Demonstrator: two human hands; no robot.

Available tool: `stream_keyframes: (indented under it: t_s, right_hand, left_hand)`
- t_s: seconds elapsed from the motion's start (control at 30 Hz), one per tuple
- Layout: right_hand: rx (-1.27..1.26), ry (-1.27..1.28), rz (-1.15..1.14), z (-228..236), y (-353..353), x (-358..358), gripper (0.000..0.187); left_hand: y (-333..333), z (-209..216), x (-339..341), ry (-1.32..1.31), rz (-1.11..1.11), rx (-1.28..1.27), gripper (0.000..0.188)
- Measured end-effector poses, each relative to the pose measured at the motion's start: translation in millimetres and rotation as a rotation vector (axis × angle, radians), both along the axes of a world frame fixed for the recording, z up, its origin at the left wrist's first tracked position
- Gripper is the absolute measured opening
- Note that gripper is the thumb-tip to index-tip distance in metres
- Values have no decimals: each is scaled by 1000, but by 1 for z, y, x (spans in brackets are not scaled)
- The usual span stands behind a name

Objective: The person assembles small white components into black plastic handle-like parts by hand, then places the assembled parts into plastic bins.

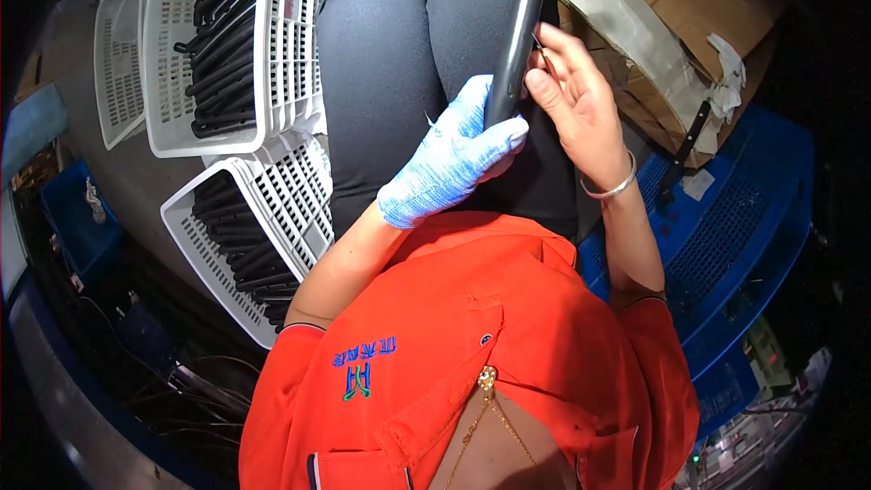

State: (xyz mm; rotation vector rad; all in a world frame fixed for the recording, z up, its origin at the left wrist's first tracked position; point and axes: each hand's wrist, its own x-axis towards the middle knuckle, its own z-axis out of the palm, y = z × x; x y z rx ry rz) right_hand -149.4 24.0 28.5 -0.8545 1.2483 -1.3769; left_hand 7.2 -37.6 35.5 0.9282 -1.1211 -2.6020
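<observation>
A long, glossy black tube (521,41) stands tilted over my lap, its upper end cut off by the top edge. Wrapped around its lower end is my left hand (458,150), in a blue and white knitted glove, with the thumb across the front. Close to the tube's right side, my bare right hand (581,95) has its fingers curled and the thumb bent toward them. Between those fingers shows a thin dark strip (544,53), too small to name surely. Whether it touches the tube I cannot tell.
To the left, white slotted baskets (263,54) hold many black tube-like parts (222,45). A lower white basket (204,222) holds more. On the right are a blue perforated crate (726,236), a black-handled tool (697,127) and brown cardboard (699,0).
</observation>
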Motion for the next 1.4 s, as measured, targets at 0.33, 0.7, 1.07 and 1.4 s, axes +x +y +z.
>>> stream_keyframes:
  t_s: [0.33, 0.7, 1.07, 1.4]
  right_hand:
    - [-123, 1088, 12, 30, 30, 6, 27]
    - [-106, 1140, -3, 26, 33, 9, 30]
    - [-84, 1170, -5, 26, 33, 11, 27]
    - [-106, 1255, -28, 26, 34, 20, 27]
  left_hand:
    - [2, -17, 4, -48, -2, -315, 34]
    - [8, -20, 0, -90, 50, -457, 26]
    - [7, -28, 4, -146, -101, -696, 20]
    - [14, -17, -5, -171, 76, -456, 16]
